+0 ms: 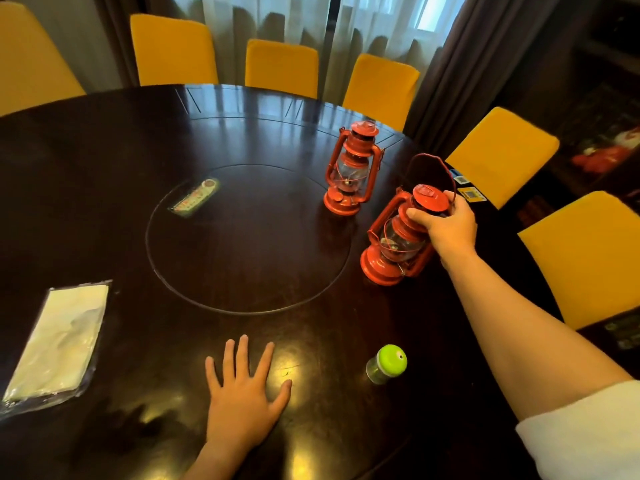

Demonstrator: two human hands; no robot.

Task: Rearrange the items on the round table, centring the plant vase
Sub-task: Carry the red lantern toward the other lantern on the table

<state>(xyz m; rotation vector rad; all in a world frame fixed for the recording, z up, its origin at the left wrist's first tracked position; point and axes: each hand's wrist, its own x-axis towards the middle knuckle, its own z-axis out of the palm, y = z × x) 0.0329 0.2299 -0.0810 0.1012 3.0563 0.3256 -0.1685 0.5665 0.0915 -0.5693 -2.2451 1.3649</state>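
Left hand [244,389] is laid flat, fingers spread, on the round table [104,174]; the near red lantern [398,237], tilted, is gripped at its cap by the right hand [446,225]; no plant vase is seen

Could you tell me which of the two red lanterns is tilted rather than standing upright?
The nearer lantern, gripped at its top by the right hand, leans over; the farther lantern stands upright, untouched.

Left hand [244,386] flat; right hand [446,226] — gripping
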